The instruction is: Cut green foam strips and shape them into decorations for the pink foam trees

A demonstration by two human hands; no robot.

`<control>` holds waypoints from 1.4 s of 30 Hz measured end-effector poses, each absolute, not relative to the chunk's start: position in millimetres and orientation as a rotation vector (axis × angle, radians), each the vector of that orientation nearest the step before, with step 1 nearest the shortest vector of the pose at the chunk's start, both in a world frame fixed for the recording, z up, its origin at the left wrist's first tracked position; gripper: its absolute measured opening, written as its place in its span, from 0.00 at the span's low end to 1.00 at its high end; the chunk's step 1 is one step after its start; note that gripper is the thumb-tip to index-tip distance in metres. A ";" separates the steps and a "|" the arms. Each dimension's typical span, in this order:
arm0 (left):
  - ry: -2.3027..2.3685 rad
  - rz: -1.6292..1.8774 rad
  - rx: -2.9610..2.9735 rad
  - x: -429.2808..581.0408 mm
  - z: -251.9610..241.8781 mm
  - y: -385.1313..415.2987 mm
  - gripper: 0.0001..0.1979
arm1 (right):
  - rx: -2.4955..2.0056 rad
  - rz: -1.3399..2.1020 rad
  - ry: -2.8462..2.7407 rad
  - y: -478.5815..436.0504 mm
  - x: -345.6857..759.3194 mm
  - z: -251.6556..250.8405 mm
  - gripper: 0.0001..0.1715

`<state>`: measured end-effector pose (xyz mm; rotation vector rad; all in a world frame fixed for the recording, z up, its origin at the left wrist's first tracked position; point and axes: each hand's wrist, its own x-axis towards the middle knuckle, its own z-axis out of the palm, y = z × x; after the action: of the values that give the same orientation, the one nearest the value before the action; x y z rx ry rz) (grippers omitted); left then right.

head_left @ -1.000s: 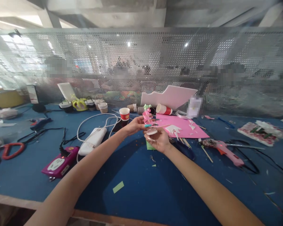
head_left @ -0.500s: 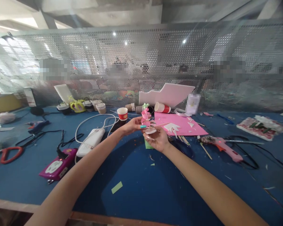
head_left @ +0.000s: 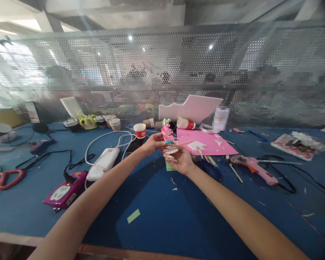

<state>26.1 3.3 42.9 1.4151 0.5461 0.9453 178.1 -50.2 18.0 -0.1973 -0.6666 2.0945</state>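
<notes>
Above the middle of the table I hold a small paper craft (head_left: 167,132), a pink curled spiral with a pale green star (head_left: 166,121) on top and a white round base (head_left: 171,150) below. My left hand (head_left: 154,143) pinches the spiral's lower part from the left, its thumb showing a turquoise nail. From below and the right, my right hand (head_left: 182,160) grips the base with curled fingers. A green paper piece (head_left: 170,167) lies under the right hand, partly hidden by it.
Pink sheet (head_left: 227,147) with white scraps lies behind my right hand. A pink glue gun (head_left: 261,171) rests at right. Left are a white power bank (head_left: 104,164), a purple power socket (head_left: 66,189) and red-handled scissors (head_left: 12,179). A red-and-white paper cup (head_left: 140,130) stands behind.
My left fingers have shifted slightly on the lower spiral, turquoise nail now a little higher and to the right. At far left, a pale round thing has come into view.
</notes>
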 end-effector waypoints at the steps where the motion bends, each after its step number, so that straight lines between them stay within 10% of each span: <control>1: 0.556 0.953 1.427 26.9 43.1 2.9 0.30 | -0.170 2.116 -0.645 -49.9 178.4 17.9 0.07; 42: 0.778 1.059 1.282 46.7 51.7 -17.7 0.16 | -0.254 2.068 -0.713 -48.6 174.7 12.3 0.03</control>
<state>46.7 -17.7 51.7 1.2822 0.7777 1.0592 174.7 -48.6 12.3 -0.2535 -0.7133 2.0678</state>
